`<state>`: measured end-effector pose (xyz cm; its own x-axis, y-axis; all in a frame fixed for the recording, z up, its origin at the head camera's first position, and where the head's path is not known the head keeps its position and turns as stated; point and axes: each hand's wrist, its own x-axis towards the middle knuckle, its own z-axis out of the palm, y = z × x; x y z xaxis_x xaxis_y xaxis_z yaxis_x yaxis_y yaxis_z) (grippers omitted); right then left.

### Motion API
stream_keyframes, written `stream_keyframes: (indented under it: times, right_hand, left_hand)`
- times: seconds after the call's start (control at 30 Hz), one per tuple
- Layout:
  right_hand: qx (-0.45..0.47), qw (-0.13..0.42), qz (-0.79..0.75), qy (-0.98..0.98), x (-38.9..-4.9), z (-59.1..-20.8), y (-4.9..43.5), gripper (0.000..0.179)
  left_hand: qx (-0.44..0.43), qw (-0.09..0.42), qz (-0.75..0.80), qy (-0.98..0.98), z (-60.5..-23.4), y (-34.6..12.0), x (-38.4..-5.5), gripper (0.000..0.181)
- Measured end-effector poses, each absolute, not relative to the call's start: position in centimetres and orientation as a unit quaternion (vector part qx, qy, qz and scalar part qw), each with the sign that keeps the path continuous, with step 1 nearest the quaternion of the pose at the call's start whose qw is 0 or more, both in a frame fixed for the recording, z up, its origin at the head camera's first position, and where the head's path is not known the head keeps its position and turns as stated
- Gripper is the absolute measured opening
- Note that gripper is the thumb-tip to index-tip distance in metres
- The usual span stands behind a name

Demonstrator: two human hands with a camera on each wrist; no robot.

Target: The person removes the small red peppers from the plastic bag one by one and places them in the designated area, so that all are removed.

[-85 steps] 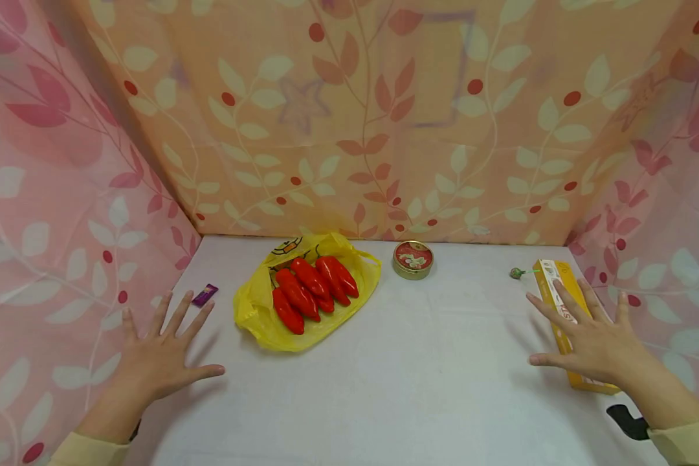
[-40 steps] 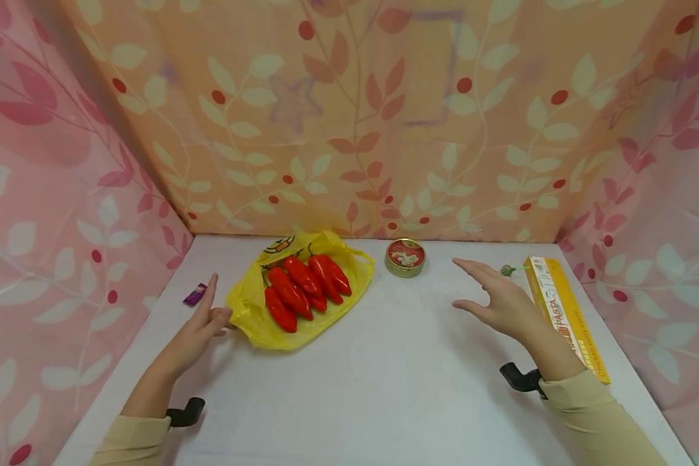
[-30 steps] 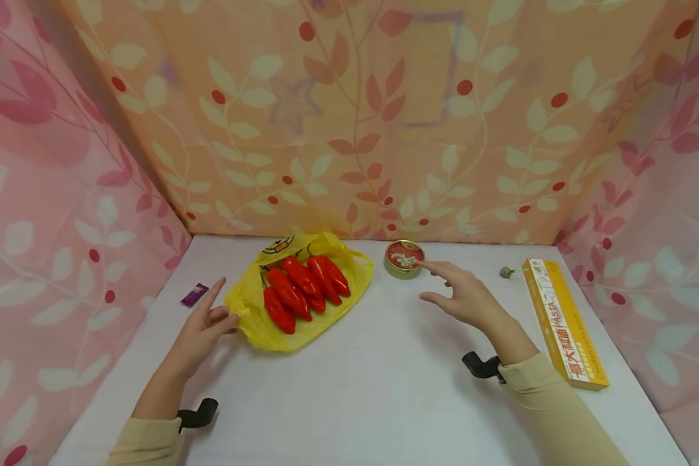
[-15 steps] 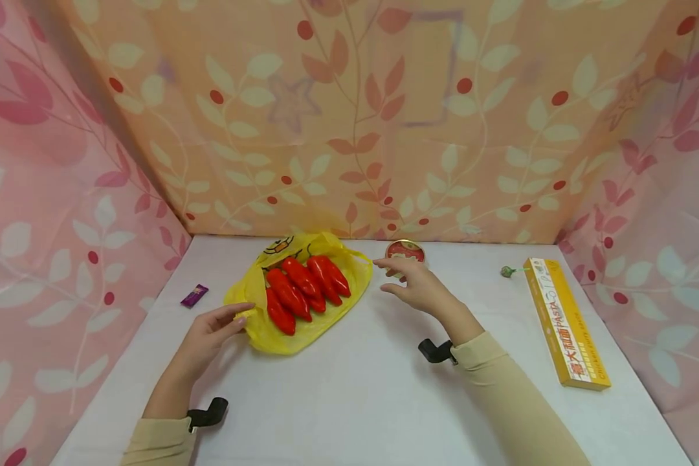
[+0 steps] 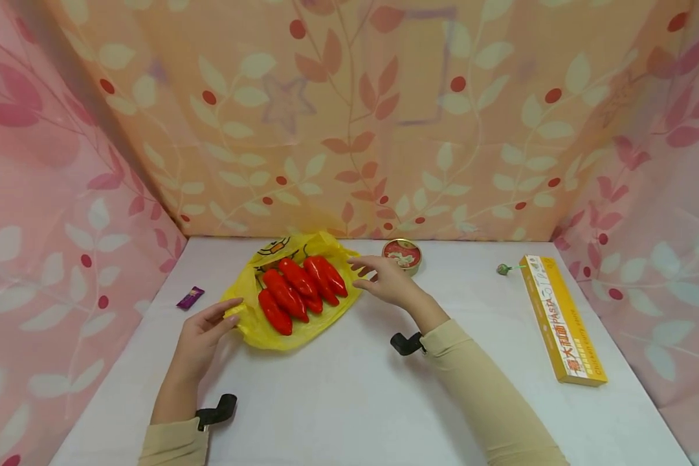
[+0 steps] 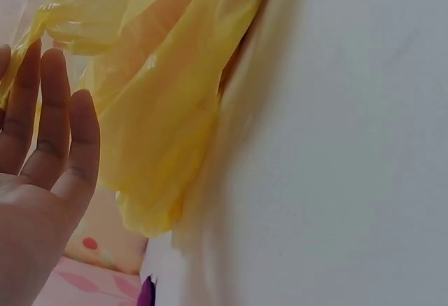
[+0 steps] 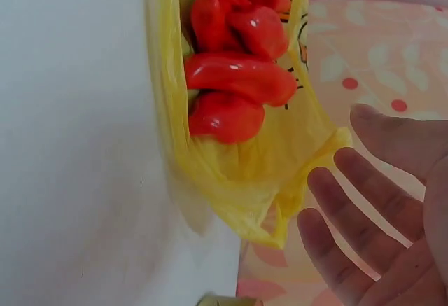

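Observation:
A yellow plastic bag (image 5: 294,340) lies on the white table with its mouth facing the person; several glossy red peppers (image 5: 282,294) rest inside. At its left edge the left hand (image 5: 200,333) pinches the thin plastic between thumb and forefinger; the left wrist view shows the bag (image 6: 154,124) drawn towards those fingers, the other fingers fairly straight. By the bag's right edge the right hand (image 5: 390,281) hovers with thumb and fingers parted. In the right wrist view, the bag's loose handle is close to the right hand's fingertips (image 7: 343,159), and no grip shows.
Behind the right hand stands a round red-and-gold tin (image 5: 404,251). A small purple wrapped sweet (image 5: 190,298) lies at the left. To the right are a green lollipop (image 5: 503,269) and a long yellow pasta box (image 5: 562,323). Patterned cloth walls (image 5: 349,129) enclose the table.
Both hands have come from wide apart to the two sides of the bag. The left now pinches its edge; the right has moved left past the tin. The peppers stay in place.

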<state>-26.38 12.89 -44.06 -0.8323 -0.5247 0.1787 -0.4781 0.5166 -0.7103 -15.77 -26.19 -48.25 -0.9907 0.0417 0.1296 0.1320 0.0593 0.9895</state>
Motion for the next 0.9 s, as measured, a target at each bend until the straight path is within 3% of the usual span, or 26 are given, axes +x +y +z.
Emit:
stream_keyframes:
  times: [0.57, 0.9]
  right_hand:
    - [-0.248, 0.067, -0.464, 0.848, -28.7, -45.2, 7.1, 0.048]
    - [-0.249, 0.093, -0.387, 0.883, -29.3, -46.5, 4.4, 0.068]
  left_hand:
    - [-0.060, 0.034, -0.675, -0.734, -48.5, -25.8, -15.8, 0.041]
    - [-0.056, 0.055, -0.691, -0.718, -48.7, -26.2, -15.9, 0.040]
